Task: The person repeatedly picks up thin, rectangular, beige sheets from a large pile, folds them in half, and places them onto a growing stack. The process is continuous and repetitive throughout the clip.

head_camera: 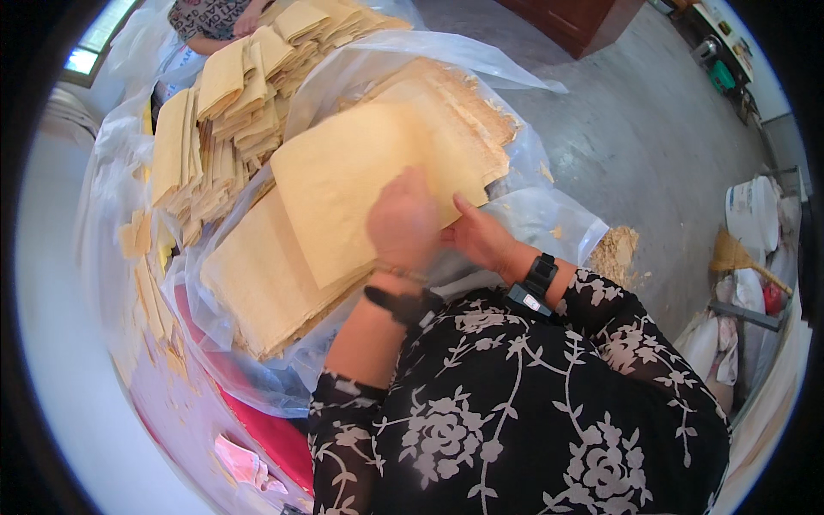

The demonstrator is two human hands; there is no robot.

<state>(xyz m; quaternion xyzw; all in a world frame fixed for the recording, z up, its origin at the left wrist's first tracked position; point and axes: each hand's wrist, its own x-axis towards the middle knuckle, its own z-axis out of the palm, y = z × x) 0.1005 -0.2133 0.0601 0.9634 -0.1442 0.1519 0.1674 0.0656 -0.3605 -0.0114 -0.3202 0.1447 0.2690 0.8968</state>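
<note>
A thin, pale-yellow sheet lies askew on a thick stack of similar sheets with rough, flaky edges. My left hand, blurred by motion, is over the near part of the top sheet; its fingers are not clearly seen. At the sheet's near right edge is my right hand. Its thumb is spread above the edge and its fingers lie lower, partly hidden. Clear plastic sheeting surrounds and underlies the stack.
Folded yellow sheets are piled at the far left, with another person's hand behind them. Crumbs lie right of the plastic. A white bucket and a straw brush stand at right. A brown wooden cabinet is beyond.
</note>
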